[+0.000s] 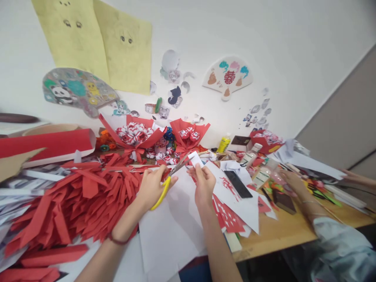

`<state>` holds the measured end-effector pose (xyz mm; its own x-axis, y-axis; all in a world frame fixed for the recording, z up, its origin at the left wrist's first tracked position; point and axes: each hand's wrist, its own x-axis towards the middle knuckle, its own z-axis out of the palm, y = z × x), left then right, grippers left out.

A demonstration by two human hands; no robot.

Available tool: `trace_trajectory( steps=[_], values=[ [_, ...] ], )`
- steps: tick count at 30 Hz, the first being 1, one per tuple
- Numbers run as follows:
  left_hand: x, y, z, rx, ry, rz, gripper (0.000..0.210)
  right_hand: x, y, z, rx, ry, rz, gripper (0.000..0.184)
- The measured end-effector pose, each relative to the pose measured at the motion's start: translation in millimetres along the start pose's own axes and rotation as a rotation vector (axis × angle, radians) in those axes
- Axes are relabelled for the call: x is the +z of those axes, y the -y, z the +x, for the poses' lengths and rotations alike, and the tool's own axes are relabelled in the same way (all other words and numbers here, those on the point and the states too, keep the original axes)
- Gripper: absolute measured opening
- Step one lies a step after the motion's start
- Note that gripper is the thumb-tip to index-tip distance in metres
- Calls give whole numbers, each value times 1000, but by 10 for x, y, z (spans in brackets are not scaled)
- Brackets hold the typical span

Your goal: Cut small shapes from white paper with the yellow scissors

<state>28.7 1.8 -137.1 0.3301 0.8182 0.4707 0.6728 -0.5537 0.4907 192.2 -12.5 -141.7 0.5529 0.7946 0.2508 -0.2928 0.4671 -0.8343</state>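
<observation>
My left hand point(153, 187) is closed on yellow-handled scissors point(161, 194), whose metal blades point up and to the right. The blades reach close to a small white paper strip point(194, 158) pinched in the fingers of my right hand point(205, 183). Whether the blades touch the strip, I cannot tell. Beneath both hands lie large white paper sheets point(173, 231). A big heap of folded red paper strips point(96, 199) spreads beside my left forearm.
Red-and-white paper bouquets point(135, 135) stand against the wall. To the right lie a black phone point(237, 184), red cut paper point(230, 215) and plastic bottles point(251, 154). Another person's hand point(293, 182) rests over the cluttered wooden table point(273, 235). A red roll point(58, 143) sits at left.
</observation>
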Motion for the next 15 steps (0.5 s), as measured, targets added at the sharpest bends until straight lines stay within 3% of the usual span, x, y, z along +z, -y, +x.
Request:
trace_trajectory(
  steps=[8, 15],
  values=[
    [-3, -107, -47, -124, 108, -189, 37, 60, 66, -69, -34, 134, 87, 23],
    [-12, -52, -41, -108, 106, -269, 39, 25, 61, -70, -46, 167, 54, 22]
  ],
)
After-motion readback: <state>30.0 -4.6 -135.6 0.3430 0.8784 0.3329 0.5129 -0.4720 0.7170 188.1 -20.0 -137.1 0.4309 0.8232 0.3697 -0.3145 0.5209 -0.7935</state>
